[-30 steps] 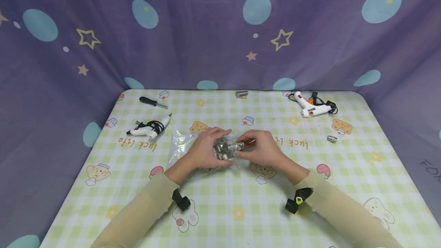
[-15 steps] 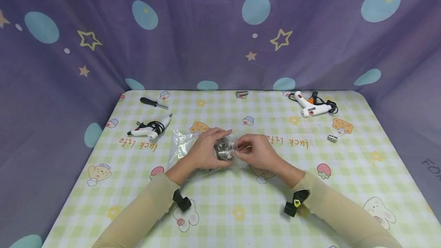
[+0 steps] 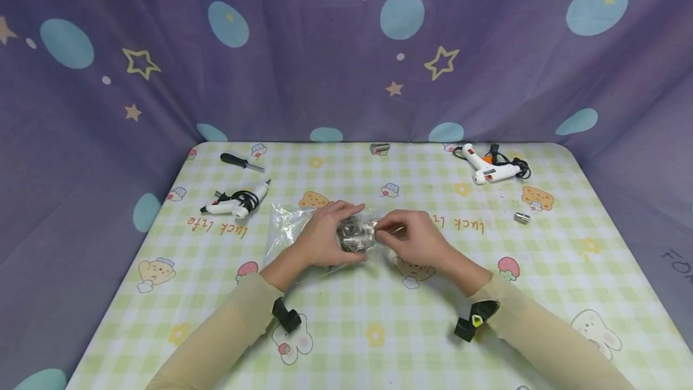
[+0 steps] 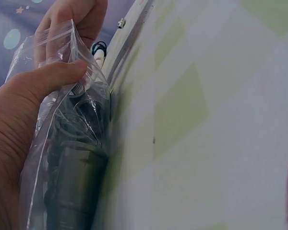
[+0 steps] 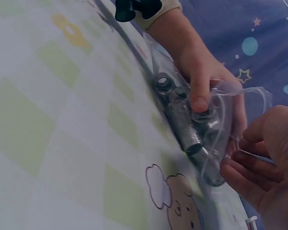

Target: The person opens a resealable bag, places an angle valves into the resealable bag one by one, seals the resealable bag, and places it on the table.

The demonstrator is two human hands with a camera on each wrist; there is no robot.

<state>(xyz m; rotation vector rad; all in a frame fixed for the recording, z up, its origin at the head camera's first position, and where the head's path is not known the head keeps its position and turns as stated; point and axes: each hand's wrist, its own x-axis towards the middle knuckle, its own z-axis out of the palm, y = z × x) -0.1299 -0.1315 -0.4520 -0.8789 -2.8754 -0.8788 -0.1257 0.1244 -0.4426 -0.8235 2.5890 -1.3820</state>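
A clear zip bag (image 3: 284,229) lies near the middle of the table, with several shiny threaded metal fittings (image 5: 186,127) inside. My left hand (image 3: 323,235) grips the bag around the fittings, thumb on the near side and fingers on the far side. In the left wrist view a large metal cylinder (image 4: 79,184) shows through the plastic below the thumb. At the bag's mouth, my right hand (image 3: 417,236) pinches the plastic edge with curled fingers. The right wrist view has the fingertips (image 5: 233,175) right at that loose edge, close to the fitting ends.
A white glue gun (image 3: 238,202) with wound black cord and a black-handled screwdriver (image 3: 240,161) lie at the left. Another glue gun (image 3: 495,172) lies at the back right. One metal fitting (image 3: 522,218) is at the right, another metal cylinder (image 3: 380,148) at the back edge.
A metal fitting at the bag's mouth by my right fingers has gone in among the others. The right hand has shifted slightly along the plastic edge; the left hand keeps its grip.
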